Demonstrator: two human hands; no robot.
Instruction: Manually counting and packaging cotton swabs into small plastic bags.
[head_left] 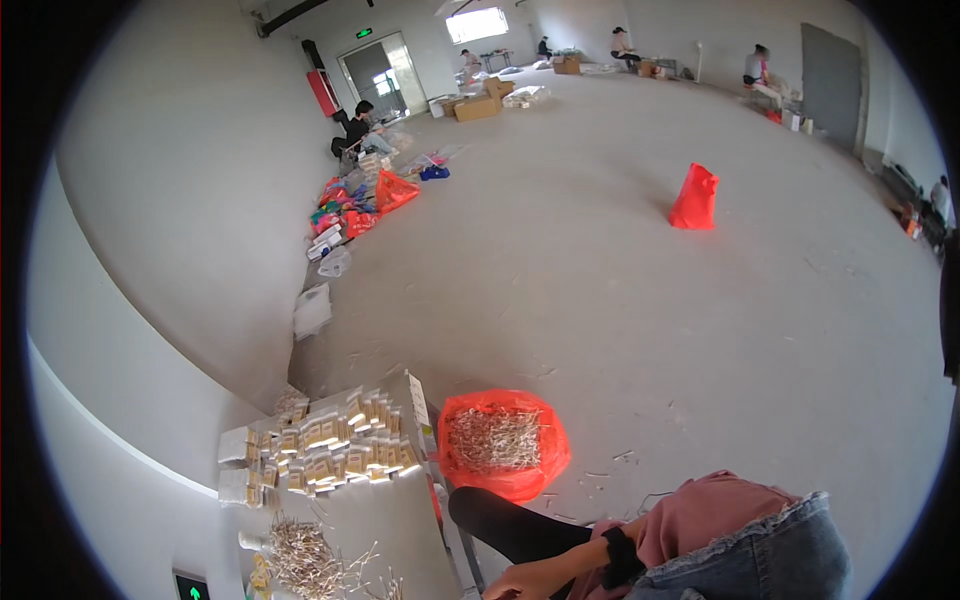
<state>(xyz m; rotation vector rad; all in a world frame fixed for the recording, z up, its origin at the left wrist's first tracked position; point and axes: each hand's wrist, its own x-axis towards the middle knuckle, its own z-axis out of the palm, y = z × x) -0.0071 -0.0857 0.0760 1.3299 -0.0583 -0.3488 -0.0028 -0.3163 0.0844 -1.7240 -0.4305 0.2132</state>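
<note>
Swabs, apparently, in red bag; filled packets on table; right hand: can't tell grip.

A workshop: small filled bags on a table, cardboard boxes, and distant people who seem seated.

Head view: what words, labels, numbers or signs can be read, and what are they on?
No words or numbers can be read with certainty.
Lower-left sign: a green upward arrow, no readable words.
Green sign above the doorway: too small to read.
Packets on the table: any print too small to read.
</note>
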